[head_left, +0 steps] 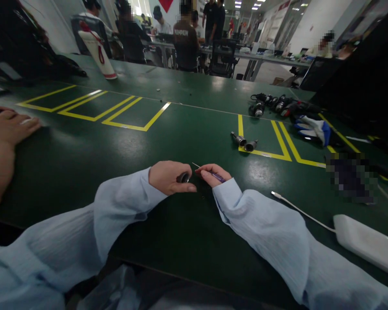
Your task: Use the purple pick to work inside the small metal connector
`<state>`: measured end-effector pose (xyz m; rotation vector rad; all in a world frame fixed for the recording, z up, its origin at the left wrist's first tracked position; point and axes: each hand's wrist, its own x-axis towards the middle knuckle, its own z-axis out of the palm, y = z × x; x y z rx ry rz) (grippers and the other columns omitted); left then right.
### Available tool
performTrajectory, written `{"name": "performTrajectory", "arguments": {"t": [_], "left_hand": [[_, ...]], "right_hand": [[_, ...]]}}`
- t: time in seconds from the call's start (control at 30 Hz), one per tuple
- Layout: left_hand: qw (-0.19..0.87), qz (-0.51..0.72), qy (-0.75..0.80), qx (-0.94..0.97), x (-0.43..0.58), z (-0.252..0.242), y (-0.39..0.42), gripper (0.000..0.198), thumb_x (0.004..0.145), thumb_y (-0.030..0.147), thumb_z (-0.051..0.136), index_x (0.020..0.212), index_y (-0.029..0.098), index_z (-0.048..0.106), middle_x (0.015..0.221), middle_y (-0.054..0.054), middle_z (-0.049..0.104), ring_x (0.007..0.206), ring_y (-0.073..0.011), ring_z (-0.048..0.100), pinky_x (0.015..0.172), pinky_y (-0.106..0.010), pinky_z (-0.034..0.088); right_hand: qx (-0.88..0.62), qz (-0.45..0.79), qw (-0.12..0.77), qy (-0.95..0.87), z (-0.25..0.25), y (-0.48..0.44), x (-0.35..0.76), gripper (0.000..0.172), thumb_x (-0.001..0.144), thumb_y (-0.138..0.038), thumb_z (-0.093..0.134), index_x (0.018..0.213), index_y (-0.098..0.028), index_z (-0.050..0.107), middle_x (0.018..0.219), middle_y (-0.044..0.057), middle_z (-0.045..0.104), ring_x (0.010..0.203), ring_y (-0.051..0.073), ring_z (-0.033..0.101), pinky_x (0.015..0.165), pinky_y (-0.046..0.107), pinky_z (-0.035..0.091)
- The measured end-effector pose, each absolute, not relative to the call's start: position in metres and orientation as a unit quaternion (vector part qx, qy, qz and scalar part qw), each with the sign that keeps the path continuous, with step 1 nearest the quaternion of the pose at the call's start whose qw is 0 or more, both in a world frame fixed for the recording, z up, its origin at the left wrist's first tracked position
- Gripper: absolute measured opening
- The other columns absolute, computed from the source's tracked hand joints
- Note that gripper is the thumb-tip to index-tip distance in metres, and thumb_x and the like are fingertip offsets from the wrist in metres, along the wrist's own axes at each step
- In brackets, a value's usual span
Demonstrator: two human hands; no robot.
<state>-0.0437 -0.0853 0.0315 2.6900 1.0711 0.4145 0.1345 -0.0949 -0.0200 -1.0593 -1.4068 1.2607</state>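
The small dark part [183,177] sits in the left hand [167,177], whose fingers are curled narrowly round it, with the hand resting on the green worktop [84,159]. Just right of the part, the right hand [211,174] pinches a purple-handled screwdriver [217,176]. Its fingers are closed on the handle, and the thin tip slants up and left, ending just above the part. Both forearms wear pale blue sleeves.

Beyond the part and to its right, two short metal cylinders [245,142] lie on a yellow line. Farther the same way is a heap of black fittings [267,103], and beside that a blue and white glove [312,128]. To the right of the part and nearer the person, a white cable [298,210] runs to a white box [368,243]. Far left of the part, another person's hand [10,126] lies flat on the worktop. Well beyond the part and to the left stands a white bottle [98,52] with red markings.
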Motion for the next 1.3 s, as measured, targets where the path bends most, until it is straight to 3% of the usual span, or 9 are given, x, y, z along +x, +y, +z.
{"name": "performTrajectory", "arguments": {"t": [0.27, 0.5, 0.63, 0.77, 1.03, 1.3], "left_hand": [[0.317, 0.273, 0.354, 0.836, -0.055, 0.041, -0.077, 0.058, 0.078, 0.064, 0.029, 0.066, 0.012, 0.052, 0.051, 0.001, 0.046, 0.045, -0.0086, 0.043, 0.043, -0.02, 0.035], [0.373, 0.301, 0.357, 0.802, -0.053, 0.04, -0.077, 0.059, 0.078, 0.064, 0.029, 0.068, 0.012, 0.053, 0.054, 0.0, 0.048, 0.047, -0.0091, 0.044, 0.044, -0.021, 0.037], [0.347, 0.289, 0.391, 0.802, -0.052, 0.041, -0.081, 0.036, 0.073, 0.048, 0.054, 0.078, 0.013, 0.054, 0.066, 0.001, 0.052, 0.057, -0.0091, 0.048, 0.051, -0.019, 0.04], [0.284, 0.292, 0.373, 0.834, -0.048, 0.041, -0.087, 0.026, 0.071, 0.032, 0.06, 0.087, 0.012, 0.054, 0.075, -0.002, 0.056, 0.065, -0.0108, 0.053, 0.058, -0.021, 0.043], [0.07, 0.257, 0.321, 0.909, -0.037, 0.033, -0.092, 0.029, 0.073, 0.037, 0.06, 0.092, 0.016, 0.058, 0.096, -0.008, 0.06, 0.087, -0.0194, 0.054, 0.08, -0.033, 0.041], [0.121, 0.234, 0.327, 0.907, -0.037, 0.028, -0.096, 0.029, 0.078, 0.028, 0.055, 0.103, 0.014, 0.053, 0.099, -0.009, 0.054, 0.084, -0.0156, 0.055, 0.072, -0.025, 0.046]], "right_hand": [[-0.408, 0.526, 0.471, -0.579, -0.027, -0.135, 0.123, 0.012, 0.074, -0.021, 0.054, 0.084, -0.02, 0.061, 0.088, 0.005, 0.067, 0.082, 0.018, 0.062, 0.078, 0.035, 0.047], [-0.4, 0.563, 0.558, -0.46, -0.01, -0.147, 0.131, 0.015, 0.073, -0.026, 0.061, 0.087, -0.018, 0.064, 0.084, 0.005, 0.07, 0.074, 0.015, 0.066, 0.072, 0.03, 0.053], [-0.415, 0.569, 0.557, -0.44, 0.009, -0.145, 0.15, 0.017, 0.072, -0.033, 0.063, 0.074, -0.016, 0.064, 0.059, 0.001, 0.067, 0.051, 0.01, 0.061, 0.052, 0.023, 0.052], [-0.454, 0.538, 0.529, -0.474, 0.013, -0.146, 0.165, 0.026, 0.072, -0.039, 0.061, 0.062, -0.015, 0.059, 0.04, -0.003, 0.055, 0.036, 0.007, 0.05, 0.037, 0.018, 0.041], [-0.502, 0.442, 0.475, -0.571, 0.003, -0.149, 0.169, 0.033, 0.074, -0.047, 0.054, 0.061, -0.017, 0.057, 0.04, -0.002, 0.054, 0.035, 0.008, 0.048, 0.04, 0.021, 0.039], [-0.481, 0.436, 0.463, -0.604, 0.002, -0.15, 0.168, 0.031, 0.076, -0.044, 0.053, 0.062, -0.016, 0.058, 0.041, -0.002, 0.054, 0.036, 0.008, 0.05, 0.039, 0.02, 0.039]]}}
